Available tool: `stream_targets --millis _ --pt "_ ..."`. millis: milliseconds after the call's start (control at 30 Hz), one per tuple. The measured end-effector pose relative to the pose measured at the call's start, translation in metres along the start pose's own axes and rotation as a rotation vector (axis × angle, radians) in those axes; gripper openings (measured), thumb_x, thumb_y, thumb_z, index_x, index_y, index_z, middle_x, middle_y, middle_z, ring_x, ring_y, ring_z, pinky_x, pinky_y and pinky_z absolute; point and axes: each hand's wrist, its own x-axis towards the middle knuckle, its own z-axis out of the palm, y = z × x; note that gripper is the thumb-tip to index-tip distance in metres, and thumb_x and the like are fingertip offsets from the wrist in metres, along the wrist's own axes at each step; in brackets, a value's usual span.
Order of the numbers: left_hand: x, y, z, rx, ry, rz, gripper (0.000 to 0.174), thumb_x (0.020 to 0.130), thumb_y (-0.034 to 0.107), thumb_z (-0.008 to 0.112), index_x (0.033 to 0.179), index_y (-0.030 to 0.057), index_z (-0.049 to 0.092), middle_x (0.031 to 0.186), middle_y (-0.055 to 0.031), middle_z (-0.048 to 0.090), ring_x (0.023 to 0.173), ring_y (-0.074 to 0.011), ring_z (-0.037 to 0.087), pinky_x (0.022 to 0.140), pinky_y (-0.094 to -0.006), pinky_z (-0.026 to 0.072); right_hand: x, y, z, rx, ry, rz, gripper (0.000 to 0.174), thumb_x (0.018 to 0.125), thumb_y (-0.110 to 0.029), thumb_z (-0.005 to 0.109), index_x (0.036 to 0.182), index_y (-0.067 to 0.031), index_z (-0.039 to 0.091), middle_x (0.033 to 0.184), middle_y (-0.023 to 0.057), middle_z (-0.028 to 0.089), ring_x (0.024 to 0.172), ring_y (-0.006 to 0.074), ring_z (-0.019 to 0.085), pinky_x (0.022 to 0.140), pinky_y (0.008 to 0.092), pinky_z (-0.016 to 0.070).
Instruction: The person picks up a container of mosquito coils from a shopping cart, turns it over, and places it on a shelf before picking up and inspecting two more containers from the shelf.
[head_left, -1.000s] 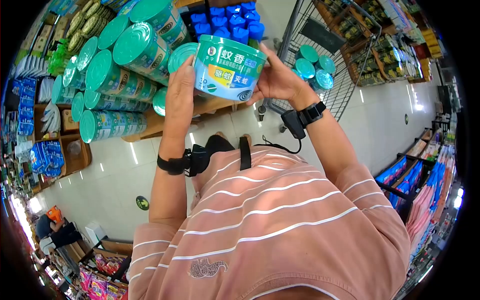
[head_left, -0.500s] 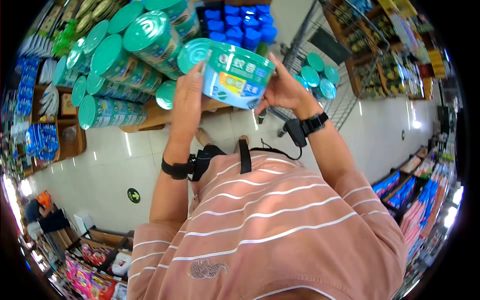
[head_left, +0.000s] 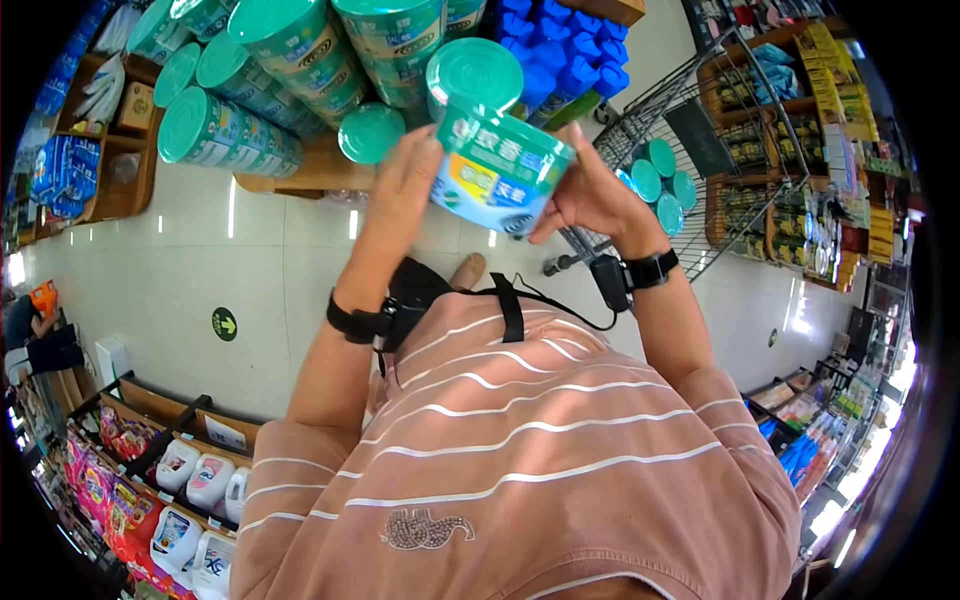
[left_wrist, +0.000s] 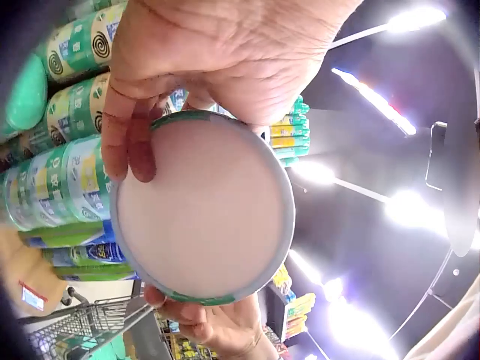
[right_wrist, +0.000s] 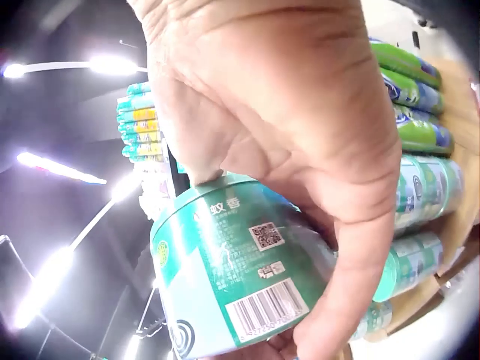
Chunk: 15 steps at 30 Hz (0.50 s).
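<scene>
Between both hands is a round green and blue mosquito coil tin [head_left: 495, 175], held at chest height with its printed label up. My left hand [head_left: 402, 190] grips its left side, and my right hand [head_left: 608, 205] grips the right side. The left wrist view shows the tin's pale round base [left_wrist: 206, 214], with left-hand fingers [left_wrist: 135, 142] bent over its rim. In the right wrist view, the right hand [right_wrist: 300, 127] curls around the tin [right_wrist: 225, 262] beside a barcode and QR code. Just beyond stand stacked matching tins [head_left: 300, 50] with green lids.
A wire shopping cart [head_left: 710, 215] to the right carries several green-lidded tins [head_left: 645, 180]. Blue-capped cans [head_left: 560, 55] stand behind the held tin. A wooden display shelf [head_left: 320, 165] bears the stacks. White bottles [head_left: 205, 480] fill a rack at lower left. Another person [head_left: 35, 330] is at far left.
The held tin has shifted right and slightly down in view, with both hands staying on it. The view has swung, so the stacks and cart sit farther right, and more of the lower-left rack shows.
</scene>
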Motion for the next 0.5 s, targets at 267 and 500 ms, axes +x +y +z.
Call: stream_targets --millis 267,500 --pt "0.007 0.006 -0.039 -0.027 0.054 -0.230 0.056 0.105 0.053 0.045 0.110 0.0002 0.064 0.094 -0.0047 0.063 0.083 -0.0112 0.056 0.073 -0.0268 0.0480 0.048 0.000 0.017 0.098 -0.131 0.118 0.111 0.087 -0.088 0.025 0.141 0.0069 0.042 0.105 0.0335 0.065 0.088 0.0415 0.072 0.080 0.0517 0.0619" --pt "-0.002 0.007 -0.055 0.027 0.148 -0.360 0.071 0.100 0.068 0.041 0.121 0.0039 0.063 0.103 -0.0097 0.069 0.090 -0.0171 0.067 0.078 -0.0308 0.0557 0.074 0.002 0.029 0.085 -0.114 0.197 0.122 0.081 -0.093 0.029 0.137 0.0150 0.042 0.107 0.0363 0.064 0.088 0.0425 0.072 0.080 0.0523 0.0615"
